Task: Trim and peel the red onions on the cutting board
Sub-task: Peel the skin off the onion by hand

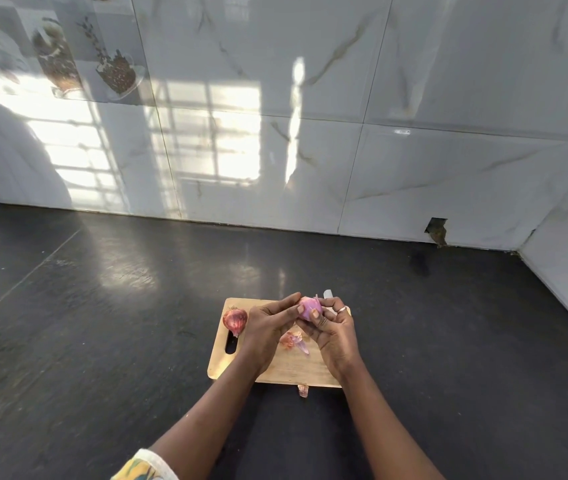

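Pale-purple onion — glossy (half-peeled)

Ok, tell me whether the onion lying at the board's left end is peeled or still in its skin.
Still in its skin: the onion by the cutting board slot shows dry, streaked reddish-brown skin.

A peeled onion is held over the cutting board; an unpeeled onion lies on its left.

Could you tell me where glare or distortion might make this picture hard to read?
In the head view, window light glares off the tiled wall and, fainter, off the dark counter; the wide lens bends the tile seams; the onion held over the cutting board is small yet evenly lit.
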